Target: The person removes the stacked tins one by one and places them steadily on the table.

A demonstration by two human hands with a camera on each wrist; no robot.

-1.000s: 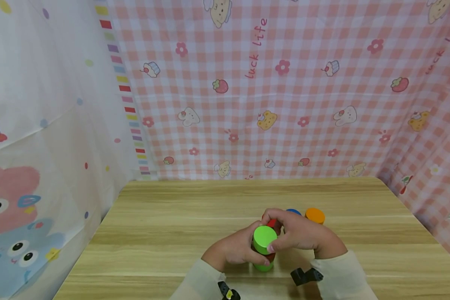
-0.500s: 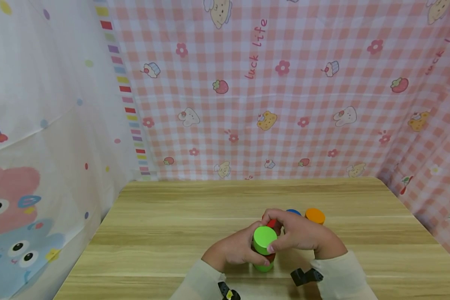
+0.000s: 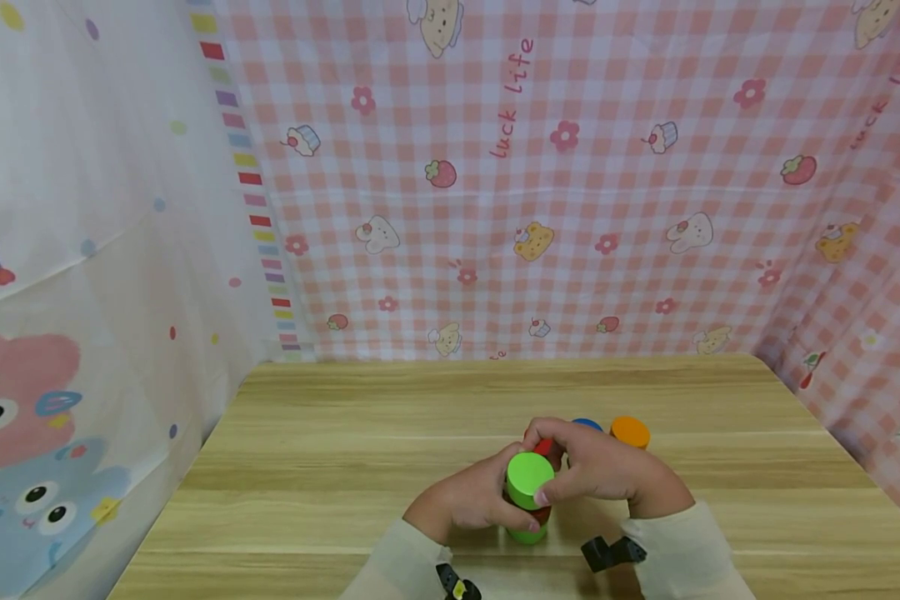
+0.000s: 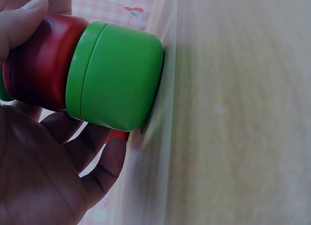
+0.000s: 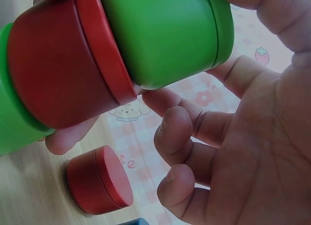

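Note:
A column of three small round lidded tins stands upright on the table in front of me. Its bottom tin is green (image 4: 119, 77), the middle one is a red tin (image 5: 53, 64), and another green tin (image 3: 530, 479) tops it. My left hand (image 3: 476, 500) grips the red tin, thumb on the near side and fingers round the back. The right hand (image 3: 603, 467) holds the top green tin between thumb and index finger; its other fingers are curled free of the column in the right wrist view. The column's middle is mostly hidden in the head view.
Just behind the column stands a loose red tin (image 5: 99, 181). Farther back on the right are a blue tin (image 3: 587, 423), partly covered by my right hand, and an orange tin (image 3: 631, 431). Patterned cloth (image 3: 495, 192) hangs behind the wooden table (image 3: 330, 433).

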